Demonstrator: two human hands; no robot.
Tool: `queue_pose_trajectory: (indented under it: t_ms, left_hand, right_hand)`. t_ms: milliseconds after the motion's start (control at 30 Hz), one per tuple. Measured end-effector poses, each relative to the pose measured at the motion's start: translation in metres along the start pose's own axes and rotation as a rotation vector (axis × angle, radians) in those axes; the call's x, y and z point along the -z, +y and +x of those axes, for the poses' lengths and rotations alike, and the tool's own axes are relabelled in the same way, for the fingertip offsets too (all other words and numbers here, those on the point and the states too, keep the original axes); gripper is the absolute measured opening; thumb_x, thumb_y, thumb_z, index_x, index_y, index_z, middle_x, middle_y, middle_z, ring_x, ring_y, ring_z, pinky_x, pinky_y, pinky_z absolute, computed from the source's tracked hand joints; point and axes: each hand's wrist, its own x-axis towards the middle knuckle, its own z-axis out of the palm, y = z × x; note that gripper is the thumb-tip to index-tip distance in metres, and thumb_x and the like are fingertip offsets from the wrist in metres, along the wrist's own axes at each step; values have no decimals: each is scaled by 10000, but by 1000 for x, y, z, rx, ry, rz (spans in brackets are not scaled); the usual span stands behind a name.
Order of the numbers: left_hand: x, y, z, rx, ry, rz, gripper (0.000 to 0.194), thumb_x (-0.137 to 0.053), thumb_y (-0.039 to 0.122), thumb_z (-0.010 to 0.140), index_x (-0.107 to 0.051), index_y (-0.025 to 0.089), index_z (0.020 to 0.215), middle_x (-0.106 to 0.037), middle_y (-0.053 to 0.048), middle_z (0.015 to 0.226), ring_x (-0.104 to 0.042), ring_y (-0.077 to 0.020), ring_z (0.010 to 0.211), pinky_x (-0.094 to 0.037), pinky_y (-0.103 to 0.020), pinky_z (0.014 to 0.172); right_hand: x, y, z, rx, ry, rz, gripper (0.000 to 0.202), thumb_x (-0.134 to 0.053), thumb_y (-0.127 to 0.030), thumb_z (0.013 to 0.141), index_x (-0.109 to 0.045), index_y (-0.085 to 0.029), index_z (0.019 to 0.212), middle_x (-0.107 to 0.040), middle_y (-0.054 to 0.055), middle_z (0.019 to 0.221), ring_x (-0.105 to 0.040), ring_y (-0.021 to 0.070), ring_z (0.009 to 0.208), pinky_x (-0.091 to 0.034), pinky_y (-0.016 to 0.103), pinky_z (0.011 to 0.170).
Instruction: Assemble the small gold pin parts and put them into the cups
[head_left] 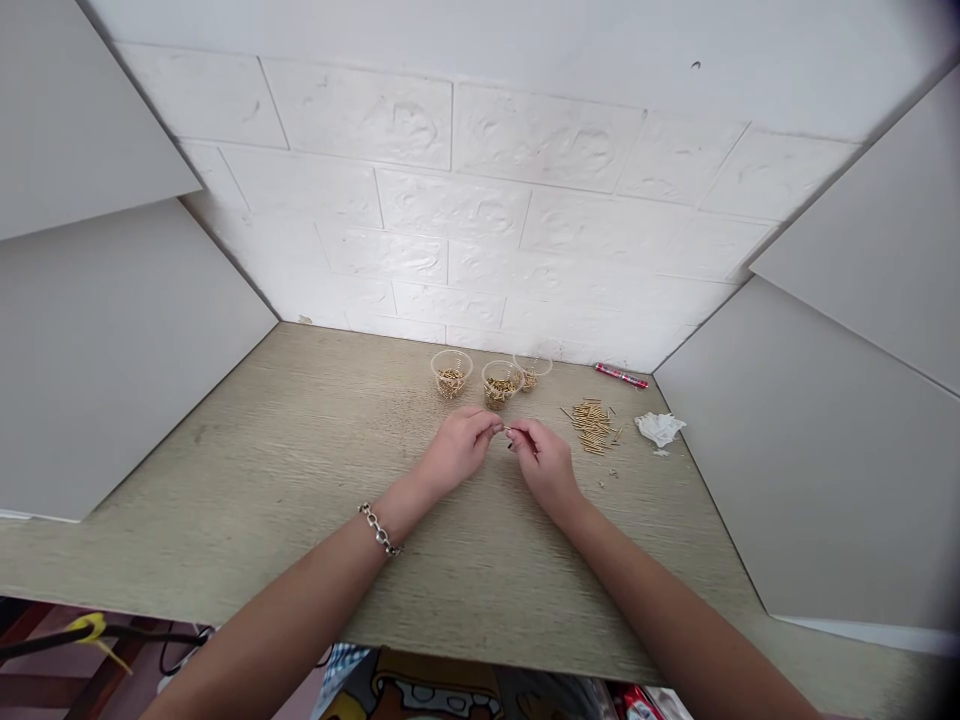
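Note:
My left hand (pixel 463 445) and my right hand (pixel 547 465) meet over the middle of the table. Their fingertips pinch a tiny gold-coloured pin (pixel 505 429) from both sides; its details are too small to make out. Just beyond the fingers stands a clear plastic cup (pixel 498 386) holding small gold pieces. A second clear cup (pixel 451 374) with gold pieces is to its left, and a third clear cup (pixel 534 368) is behind to the right, its contents partly hidden. Right of my right hand lies a pile of slim gold pins (pixel 592 426).
Tiny gold bits (pixel 401 408) are scattered left of the cups. A red tube-shaped packet (pixel 621 376) and a crumpled white tissue (pixel 660 429) lie at the right. A white brick-patterned wall (pixel 487 210) closes the back, with grey panels (pixel 142 350) at the sides.

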Motion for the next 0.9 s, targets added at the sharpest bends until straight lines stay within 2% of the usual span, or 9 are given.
queue_pose_trajectory:
  t_ms: [267, 733, 900]
  left_hand:
    - [0, 0, 1, -13, -8, 2, 196, -385, 164, 818, -581, 156, 825, -606, -40, 804, -516, -129, 780, -407, -248, 725]
    - [-3, -1, 0, 4, -40, 49, 215, -373, 172, 818, -586, 149, 808, -600, -49, 798, -516, -134, 763, -406, -250, 704]
    - [-2, 0, 0, 29, -69, 48, 207, -387, 153, 802, -592, 154, 776, -607, -41, 772, -521, -139, 752, -403, -257, 702]
  right_hand:
    - [1, 3, 1, 64, 30, -29, 171, -399, -245, 804, -559, -186, 803, -579, 22, 696, -532, 133, 650, -407, 248, 624]
    - [1, 5, -1, 122, 10, -98, 198, -359, -212, 816, -555, -184, 824, -590, 33, 721, -540, 134, 654, -412, 250, 634]
    - [-1, 8, -1, 177, -42, -181, 212, -328, -193, 819, -539, -184, 814, -564, 39, 702, -515, 147, 674, -392, 256, 636]
